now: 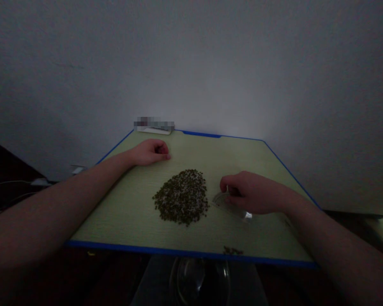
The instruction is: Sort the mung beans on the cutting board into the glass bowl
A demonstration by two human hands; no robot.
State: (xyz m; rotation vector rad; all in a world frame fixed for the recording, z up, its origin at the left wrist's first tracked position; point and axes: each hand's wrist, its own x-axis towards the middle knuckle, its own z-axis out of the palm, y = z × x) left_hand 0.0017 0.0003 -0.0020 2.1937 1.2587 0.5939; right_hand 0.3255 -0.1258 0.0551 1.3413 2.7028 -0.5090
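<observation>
A pile of small dark-green, bean-like pieces mixed with whitish grains [181, 197] lies on the pale table [140, 227] between my hands. My left hand [150, 151] rests on the tabletop behind and left of the pile, its fingers loosely curled and nothing visible in them. To the right of the pile, my right hand [249, 192] closes over a clear plastic cup [247, 216]. The cup appears tipped on its side, with its rim toward the pile. My fingers and palm hide much of it.
Several brownish bits [232, 250] lie by the table's blue front edge [178, 253]. Below that edge, a clear round bowl [199, 280] sits at my lap. A pixelated white object [154, 128] stands at the far left corner, near the wall [204, 63]. White cables [40, 182] are at left.
</observation>
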